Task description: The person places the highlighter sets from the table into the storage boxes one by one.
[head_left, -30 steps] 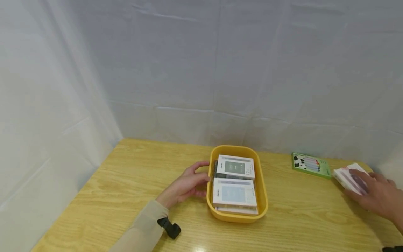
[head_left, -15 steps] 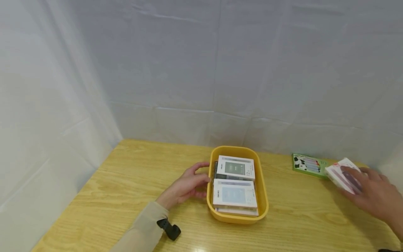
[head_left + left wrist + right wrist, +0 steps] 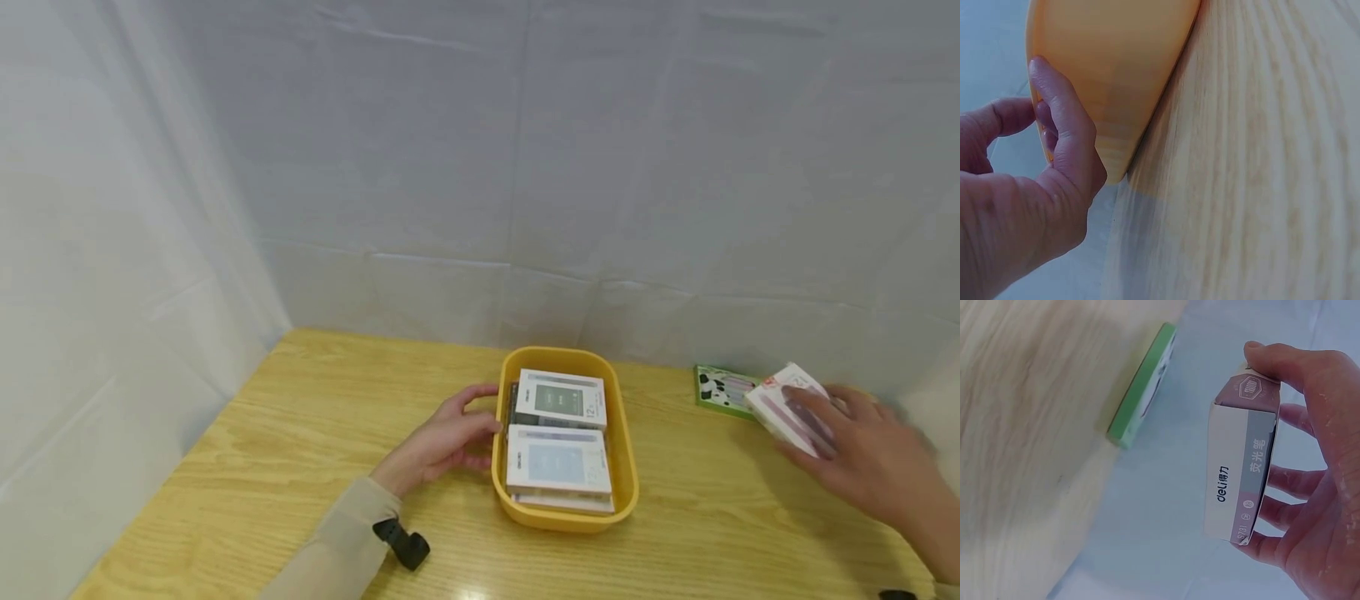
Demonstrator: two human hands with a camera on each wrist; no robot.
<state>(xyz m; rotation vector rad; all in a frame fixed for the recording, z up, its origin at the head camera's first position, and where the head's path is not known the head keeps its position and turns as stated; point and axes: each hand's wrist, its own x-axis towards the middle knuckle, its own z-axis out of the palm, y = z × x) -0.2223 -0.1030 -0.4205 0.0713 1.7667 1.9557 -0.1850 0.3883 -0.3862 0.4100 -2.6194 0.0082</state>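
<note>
My right hand (image 3: 873,450) grips a white and mauve box of highlighters (image 3: 783,410) above the table at the right. In the right wrist view the highlighter box (image 3: 1235,469) is tilted, with thumb and fingers round its edges. My left hand (image 3: 442,437) touches the left side of a yellow plastic basket (image 3: 628,467), its fingers loosely bent. In the left wrist view its fingertips lie against the outer wall and rim of the basket (image 3: 1116,62). Several white boxes lie in the basket, one with a green panel (image 3: 561,398) and one with a blue panel (image 3: 557,462).
A flat green box with a panda (image 3: 716,390) lies at the back right of the wooden table (image 3: 322,400), partly hidden behind the held box. Pale sheeting (image 3: 420,167) rises behind the table and on its left.
My right hand has raised the highlighter box off the table and carried it left, in front of the green panda box. The left hand and basket have stayed put.
</note>
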